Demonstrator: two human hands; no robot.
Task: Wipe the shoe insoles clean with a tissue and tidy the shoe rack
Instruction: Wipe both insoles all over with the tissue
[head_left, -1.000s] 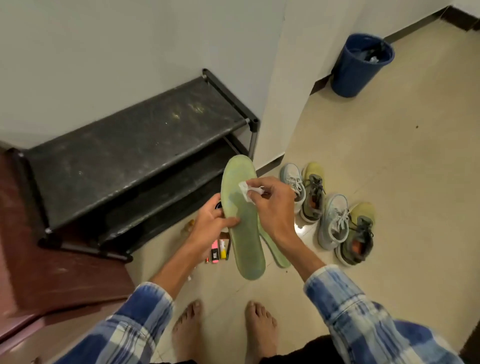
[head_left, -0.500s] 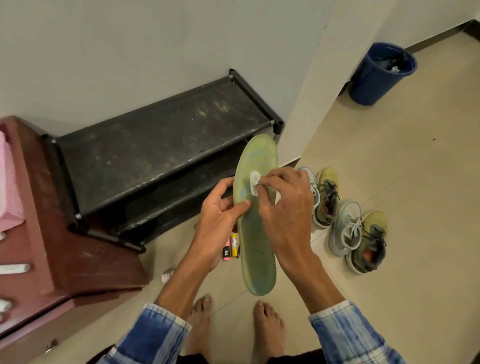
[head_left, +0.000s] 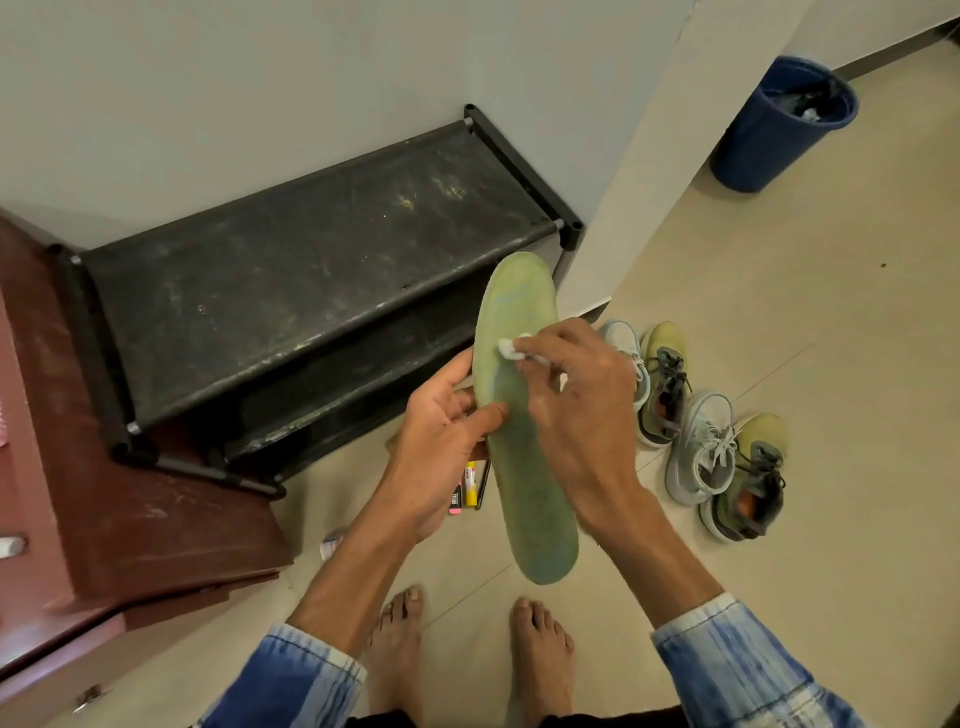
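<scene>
A long green insole (head_left: 530, 483) is held upright in front of me, toe end up. My left hand (head_left: 441, 441) grips its left edge near the middle, thumb across the face. My right hand (head_left: 576, 395) pinches a small white tissue (head_left: 511, 347) and presses it against the upper part of the insole. The black two-tier shoe rack (head_left: 311, 275) stands against the wall behind, its dusty top shelf bare. Four shoes sit on the floor to the right: grey ones (head_left: 698, 452) and olive ones (head_left: 750, 483).
A blue waste bin (head_left: 779, 130) stands at the far right by the wall. A brown wooden cabinet (head_left: 104, 493) fills the left side. Small tubes and a pen (head_left: 470, 486) lie on the tiled floor below the insole. My bare feet (head_left: 540, 654) are at the bottom.
The view has drifted right and closer. My right hand has slid the tissue across the upper part of the insole, which now stands more upright; the second insole seen earlier behind it is out of sight.
</scene>
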